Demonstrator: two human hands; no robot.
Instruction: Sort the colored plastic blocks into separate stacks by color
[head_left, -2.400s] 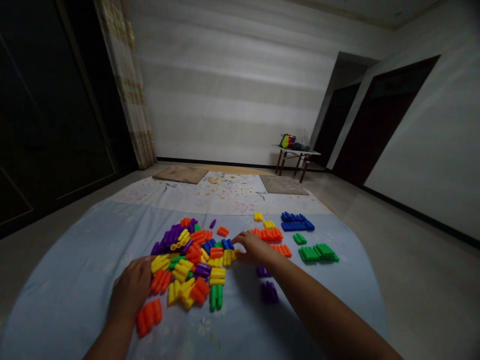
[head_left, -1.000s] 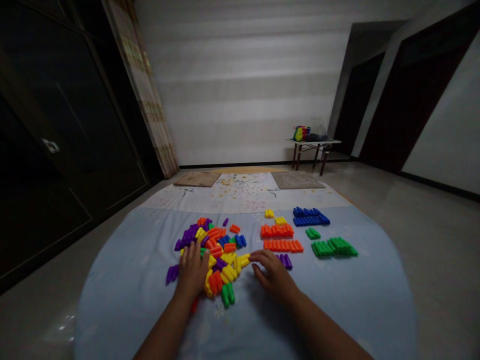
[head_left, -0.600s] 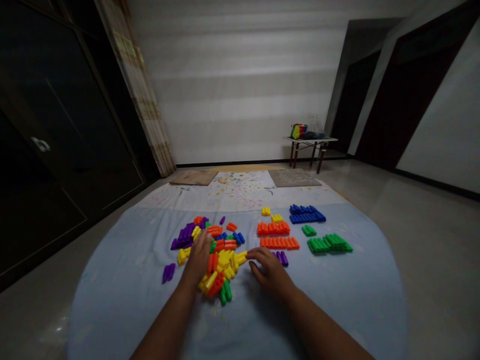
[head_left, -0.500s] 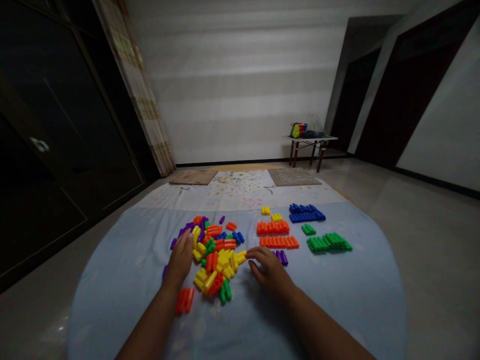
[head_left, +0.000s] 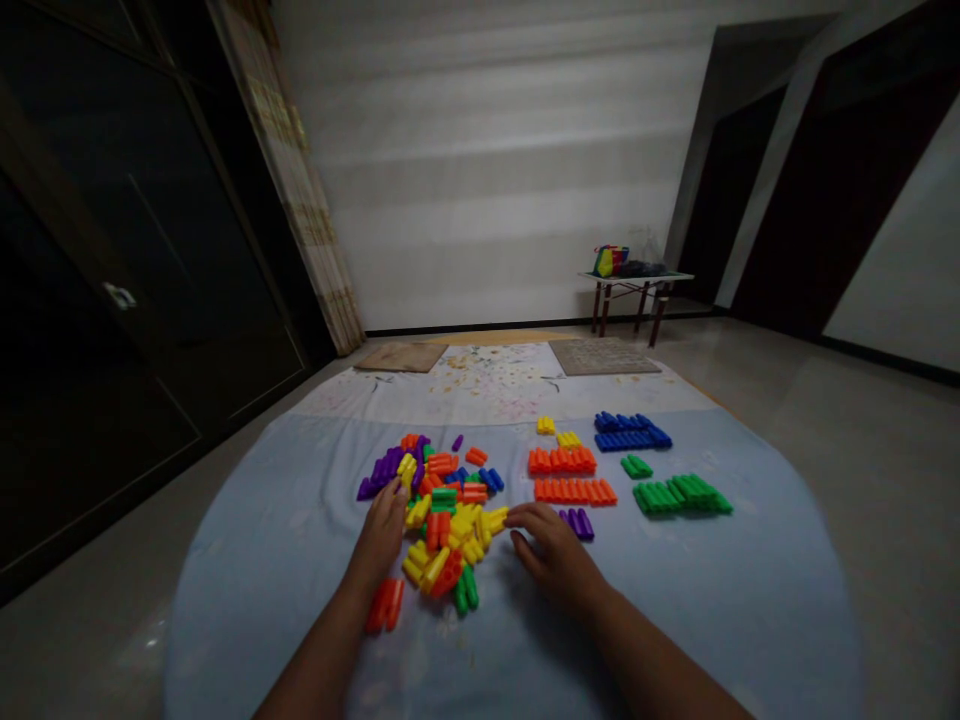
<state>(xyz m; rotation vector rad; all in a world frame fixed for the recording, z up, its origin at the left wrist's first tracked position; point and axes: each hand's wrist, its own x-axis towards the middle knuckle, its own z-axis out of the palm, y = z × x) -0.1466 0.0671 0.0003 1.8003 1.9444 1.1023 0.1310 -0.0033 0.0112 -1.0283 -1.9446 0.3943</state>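
A mixed pile of plastic pieces lies in front of me, with yellow pieces (head_left: pixel 465 525) at its middle and purple pieces (head_left: pixel 386 468) at its upper left. My left hand (head_left: pixel 385 520) rests against the pile's left side, fingers close to a yellow piece; whether it grips anything is unclear. At the right edge of the pile, my right hand (head_left: pixel 551 545) has its fingertips at a yellow piece (head_left: pixel 496 519), thumb apart from the fingers. Orange pieces (head_left: pixel 385 605) lie below my left hand. Several purple pieces (head_left: pixel 577 523) sit just beyond my right hand.
Orange rows (head_left: pixel 575 491), green pieces (head_left: pixel 681 495) and blue pieces (head_left: pixel 634 438) are grouped on the right of the cloth-covered table (head_left: pixel 255 560). Two flat boards (head_left: pixel 401 357) lie at its far edge. A small side table (head_left: pixel 637 277) holds a colourful bag.
The view has shifted, so the scene sits slightly further right. A green piece in the middle of the pile now lies at a different angle. Both hands remain beside the pile.
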